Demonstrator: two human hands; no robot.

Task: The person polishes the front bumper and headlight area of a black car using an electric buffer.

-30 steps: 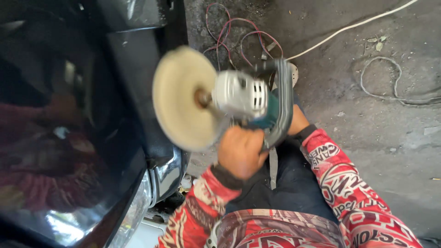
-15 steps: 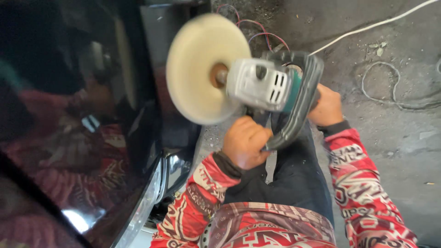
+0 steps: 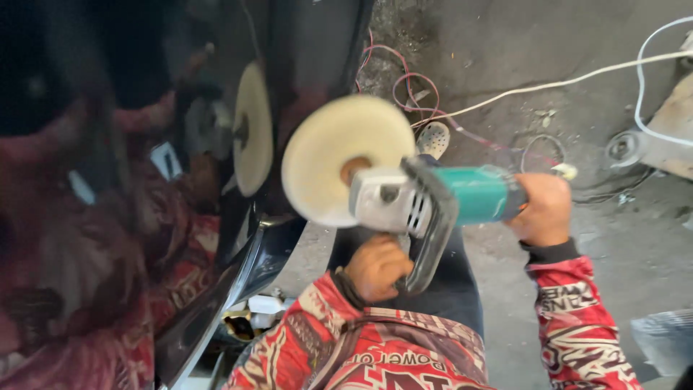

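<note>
Left hand (image 3: 375,269) and right hand (image 3: 541,209) both clenched, fingers wrapped tight, forearms raised.

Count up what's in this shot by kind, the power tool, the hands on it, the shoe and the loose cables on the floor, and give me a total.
Polisher with cream pad: 1
Hands on it, left hand and right hand: 2
Shoe: 1
White cable: 1
Red wire tangle: 1
Total: 6

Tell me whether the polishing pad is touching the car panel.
Apart: a gap shows between the polishing pad and the glossy black car panel, which mirrors it.
</note>
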